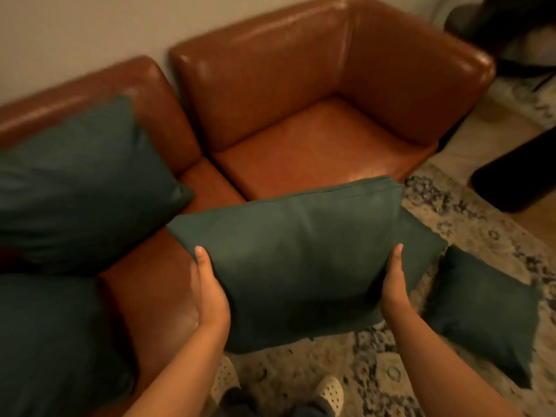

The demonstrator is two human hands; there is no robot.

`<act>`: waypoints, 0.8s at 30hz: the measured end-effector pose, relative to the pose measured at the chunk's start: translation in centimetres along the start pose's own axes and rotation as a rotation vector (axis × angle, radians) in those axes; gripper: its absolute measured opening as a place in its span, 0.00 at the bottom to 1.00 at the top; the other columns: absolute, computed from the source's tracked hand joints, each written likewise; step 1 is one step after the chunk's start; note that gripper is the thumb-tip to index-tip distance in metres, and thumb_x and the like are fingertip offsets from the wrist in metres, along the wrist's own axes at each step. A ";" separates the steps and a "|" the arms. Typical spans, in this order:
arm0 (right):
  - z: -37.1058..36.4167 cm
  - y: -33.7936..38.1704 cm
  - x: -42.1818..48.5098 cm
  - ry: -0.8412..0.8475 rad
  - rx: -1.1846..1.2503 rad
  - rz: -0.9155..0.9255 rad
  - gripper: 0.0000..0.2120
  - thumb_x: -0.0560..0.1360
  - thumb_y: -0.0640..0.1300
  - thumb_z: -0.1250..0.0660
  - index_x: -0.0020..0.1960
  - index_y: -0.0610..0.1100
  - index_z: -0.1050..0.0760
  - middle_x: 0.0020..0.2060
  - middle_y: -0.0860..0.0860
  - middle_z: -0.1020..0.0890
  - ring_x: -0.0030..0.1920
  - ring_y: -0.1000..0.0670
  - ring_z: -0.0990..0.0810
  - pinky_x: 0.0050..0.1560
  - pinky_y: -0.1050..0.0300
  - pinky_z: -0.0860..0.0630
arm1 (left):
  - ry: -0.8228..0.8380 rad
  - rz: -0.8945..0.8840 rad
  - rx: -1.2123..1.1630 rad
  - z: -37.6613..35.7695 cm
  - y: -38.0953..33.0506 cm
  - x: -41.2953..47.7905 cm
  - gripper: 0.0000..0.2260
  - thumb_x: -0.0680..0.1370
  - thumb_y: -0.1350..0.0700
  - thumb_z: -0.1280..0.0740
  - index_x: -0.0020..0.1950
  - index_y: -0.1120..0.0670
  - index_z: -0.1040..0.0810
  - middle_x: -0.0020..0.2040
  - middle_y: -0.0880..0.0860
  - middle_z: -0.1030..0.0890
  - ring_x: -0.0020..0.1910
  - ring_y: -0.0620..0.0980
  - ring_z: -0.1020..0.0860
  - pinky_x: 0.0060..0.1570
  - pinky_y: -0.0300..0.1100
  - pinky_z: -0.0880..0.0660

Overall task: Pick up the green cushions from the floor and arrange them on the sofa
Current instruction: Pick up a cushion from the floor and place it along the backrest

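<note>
**Green cushion held over the sofa's front edge**

Brown leather seating fills the upper scene: the sofa (301, 139), glossy and reddish-brown, stands against a pale wall (75, 34), its seat split into sections by a seam, with a low armrest closing the right-hand end. Below and to the right lies a patterned rug (469, 215) in cream with blue-grey motifs.

Two green cushions already rest on the sofa's left part: the rear cushion (78, 188) leans against the backrest, and the near cushion (54, 341) lies on the seat at the lower left edge of view. Both are dark green, plain and softly creased.

At centre, the held cushion (298, 260) is raised clear of the rug, partly over the front edge of the seat. It is rectangular, matte dark green, with a piped seam along its top edge and shallow folds across its face. The left hand (210, 296) grips its left side, thumb on the near face, fingers hidden behind. The right hand (394, 287) grips the right side in the same way.

A floor cushion (484, 311), of the same green fabric, lies flat on the rug just right of the held one.

Pale perforated shoes (331, 392) show at the bottom edge.
</note>
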State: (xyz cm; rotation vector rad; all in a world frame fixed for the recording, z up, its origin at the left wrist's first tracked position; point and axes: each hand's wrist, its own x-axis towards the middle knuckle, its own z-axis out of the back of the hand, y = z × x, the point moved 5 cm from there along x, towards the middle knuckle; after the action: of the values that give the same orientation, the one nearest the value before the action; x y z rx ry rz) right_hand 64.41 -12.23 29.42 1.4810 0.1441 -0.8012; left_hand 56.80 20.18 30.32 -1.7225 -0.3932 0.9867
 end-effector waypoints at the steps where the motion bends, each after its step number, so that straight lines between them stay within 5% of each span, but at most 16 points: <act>1: -1.2 0.6 -0.9 0.003 -0.012 0.003 0.58 0.56 0.84 0.48 0.74 0.46 0.35 0.73 0.47 0.33 0.73 0.45 0.37 0.75 0.46 0.44 | 0.000 -0.010 -0.011 0.9 -1.6 0.6 0.29 0.70 0.27 0.41 0.63 0.44 0.24 0.61 0.43 0.21 0.62 0.44 0.24 0.67 0.49 0.33; 5: -7.0 3.8 -3.7 0.100 0.012 0.042 0.61 0.51 0.86 0.48 0.73 0.49 0.34 0.72 0.48 0.32 0.72 0.45 0.35 0.74 0.45 0.41 | -0.007 -0.063 -0.052 3.5 -8.1 2.8 0.24 0.73 0.30 0.42 0.59 0.43 0.25 0.58 0.44 0.21 0.61 0.49 0.25 0.67 0.51 0.33; 8: -11.2 6.2 -5.6 0.117 0.028 0.062 0.69 0.44 0.86 0.45 0.75 0.46 0.37 0.73 0.47 0.33 0.72 0.45 0.36 0.74 0.45 0.40 | -0.041 -0.089 -0.075 5.4 -12.2 4.5 0.30 0.67 0.26 0.42 0.61 0.41 0.26 0.60 0.46 0.23 0.62 0.50 0.26 0.68 0.52 0.34; 12: -15.4 7.7 -6.2 0.148 0.041 0.074 0.61 0.54 0.85 0.47 0.76 0.47 0.40 0.74 0.48 0.36 0.73 0.45 0.38 0.74 0.45 0.43 | -0.098 -0.163 -0.113 7.6 -15.8 6.6 0.36 0.65 0.25 0.41 0.66 0.44 0.27 0.63 0.46 0.23 0.63 0.48 0.27 0.69 0.52 0.35; 15: -18.1 9.0 -7.7 0.237 0.003 0.109 0.46 0.68 0.78 0.50 0.75 0.48 0.37 0.73 0.47 0.34 0.72 0.43 0.36 0.74 0.45 0.42 | -0.105 -0.199 -0.134 8.5 -17.4 7.5 0.36 0.66 0.25 0.43 0.67 0.43 0.28 0.64 0.45 0.24 0.64 0.48 0.27 0.70 0.52 0.36; 20: -20.7 10.3 -6.9 0.279 -0.029 0.118 0.43 0.72 0.74 0.52 0.76 0.46 0.40 0.74 0.46 0.36 0.73 0.42 0.39 0.73 0.45 0.43 | -0.112 -0.220 -0.169 8.8 -18.5 9.1 0.32 0.67 0.25 0.42 0.65 0.41 0.27 0.63 0.44 0.24 0.64 0.47 0.28 0.70 0.52 0.36; 24: -22.4 11.0 -4.9 0.308 -0.044 0.079 0.64 0.49 0.87 0.49 0.75 0.49 0.37 0.74 0.47 0.35 0.73 0.42 0.37 0.74 0.43 0.42 | -0.148 -0.226 -0.163 7.7 -18.2 10.3 0.30 0.73 0.30 0.42 0.69 0.45 0.29 0.64 0.44 0.26 0.65 0.48 0.29 0.70 0.52 0.37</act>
State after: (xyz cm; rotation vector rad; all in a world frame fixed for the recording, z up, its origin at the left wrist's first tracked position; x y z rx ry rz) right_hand 75.40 8.95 38.23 1.5512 0.3303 -0.5001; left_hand 60.68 38.96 41.62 -1.7099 -0.7658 0.9390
